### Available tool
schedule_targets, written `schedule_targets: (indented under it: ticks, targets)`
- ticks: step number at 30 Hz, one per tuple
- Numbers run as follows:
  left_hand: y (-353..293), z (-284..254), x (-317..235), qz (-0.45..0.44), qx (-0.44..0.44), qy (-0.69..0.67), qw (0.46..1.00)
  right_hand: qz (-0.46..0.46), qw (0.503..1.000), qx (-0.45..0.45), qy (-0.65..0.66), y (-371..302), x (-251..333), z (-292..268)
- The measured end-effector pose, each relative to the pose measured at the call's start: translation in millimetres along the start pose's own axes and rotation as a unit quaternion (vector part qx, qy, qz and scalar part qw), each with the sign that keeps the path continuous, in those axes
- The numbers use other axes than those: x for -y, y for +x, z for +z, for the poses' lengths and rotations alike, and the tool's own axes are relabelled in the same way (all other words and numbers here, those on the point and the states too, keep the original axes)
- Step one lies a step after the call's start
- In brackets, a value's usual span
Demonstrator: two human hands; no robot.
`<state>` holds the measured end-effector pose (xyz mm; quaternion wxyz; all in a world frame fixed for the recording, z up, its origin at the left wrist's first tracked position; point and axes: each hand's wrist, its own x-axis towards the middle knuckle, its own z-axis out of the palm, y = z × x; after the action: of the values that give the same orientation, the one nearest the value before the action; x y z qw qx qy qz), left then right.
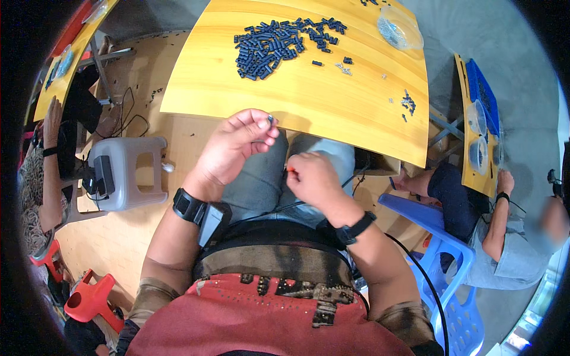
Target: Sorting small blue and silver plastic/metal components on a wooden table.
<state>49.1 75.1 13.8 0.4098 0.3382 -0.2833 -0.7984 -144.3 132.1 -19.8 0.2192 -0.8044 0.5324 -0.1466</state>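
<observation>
My left hand [237, 142] is closed in a pinch just off the table's near edge. Between thumb and forefinger it grips a small dark part [271, 119], with a lighter spot at its end. Lower and to the right, above my lap, my right hand [316, 178] is curled closed around an orange-tipped object [290, 169]; the fingers hide most of it, so its kind is unclear. Beyond my hands a big pile of small black cylindrical parts [267, 50] lies on the yellow table [214, 89]. A few small silvery pieces [343, 69] lie to the right of the pile.
A clear plastic bowl [399, 28] with small pieces stands at the table's far right. Small dark bits [408, 104] lie near the right edge. A grey stool [127, 172] is at left, a blue chair [442, 237] at right. People sit at side tables on both sides.
</observation>
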Motion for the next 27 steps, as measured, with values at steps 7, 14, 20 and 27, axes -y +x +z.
schedule_targets:
  ticks: [7,14,20,27]
  targets:
    - [-12,27,3,-0.029,0.106,0.106,0.988,0.140,0.897,-0.122,0.402,-24,8,-57]
    - [-17,50,1,-0.092,0.121,0.143,0.978,0.122,0.829,-0.173,0.517,-36,10,-78]
    - [-25,56,5,-0.089,0.129,0.197,0.968,0.081,0.814,-0.168,0.550,-33,15,-79]
    - [-32,60,3,-0.078,0.144,0.161,0.973,0.032,0.827,-0.169,0.536,-34,18,-79]
